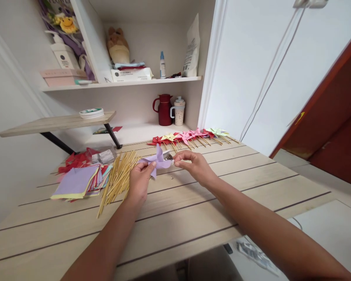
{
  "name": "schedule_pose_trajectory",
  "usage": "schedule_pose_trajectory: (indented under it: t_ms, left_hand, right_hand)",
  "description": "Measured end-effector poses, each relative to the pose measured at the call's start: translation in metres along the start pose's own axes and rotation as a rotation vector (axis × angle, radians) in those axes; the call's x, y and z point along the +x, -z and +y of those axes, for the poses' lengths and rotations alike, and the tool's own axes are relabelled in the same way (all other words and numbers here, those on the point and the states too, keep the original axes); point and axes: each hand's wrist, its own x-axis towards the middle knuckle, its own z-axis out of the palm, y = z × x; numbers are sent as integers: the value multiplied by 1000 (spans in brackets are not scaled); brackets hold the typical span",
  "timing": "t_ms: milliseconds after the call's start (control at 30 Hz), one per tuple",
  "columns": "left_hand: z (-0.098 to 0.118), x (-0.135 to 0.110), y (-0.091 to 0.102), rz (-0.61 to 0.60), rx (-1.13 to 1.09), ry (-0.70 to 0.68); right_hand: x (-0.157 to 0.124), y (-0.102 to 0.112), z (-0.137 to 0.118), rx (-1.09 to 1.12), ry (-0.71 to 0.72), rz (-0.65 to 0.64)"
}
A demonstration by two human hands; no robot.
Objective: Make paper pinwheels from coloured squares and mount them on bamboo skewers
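Note:
A purple paper pinwheel [158,159] with folded blades is pinched between the thumb and fingers of my left hand [139,180]. Just right of it, my right hand [195,166] has thumb and forefinger pressed together; what they hold, if anything, is too small to make out. Behind the pinwheel, partly hidden by it, is a small white container with shiny metal bits [167,157]. Thin wooden sticks [118,179] lie in a loose pile beside my left hand. One tiny object [172,178] rests on the table below the pinwheel.
Stacked coloured paper squares [74,182] and red pieces [76,162] lie at the left. Several pinwheels on sticks [190,136] line the table's back edge. Behind stand a red jug [164,111] and a cup [179,112]. A small raised shelf [55,123] overhangs the left.

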Motion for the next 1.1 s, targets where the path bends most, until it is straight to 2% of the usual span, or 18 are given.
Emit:
schedule_pose_trajectory:
  t_ms: [200, 400, 700, 933, 1100]
  left_hand:
    - [-1, -6, -5, -4, -9, 10]
    - [-3, -8, -8, 0, -10, 14]
    - [-4, -11, -10, 12, 2, -7]
    - [-2, -13, -13, 6, -12, -24]
    - [0, -18, -16, -42, -26, -21]
  right_hand:
    - [-9, -14, -4, 0, 101, -60]
    - [-6, -6, -1, 49, 148, 25]
    - [-3, -5, 3, 182, 56, 35]
    - [-6, -8, 0, 168, 65, 2]
    - [-9, -16, 0, 128, 74, -14]
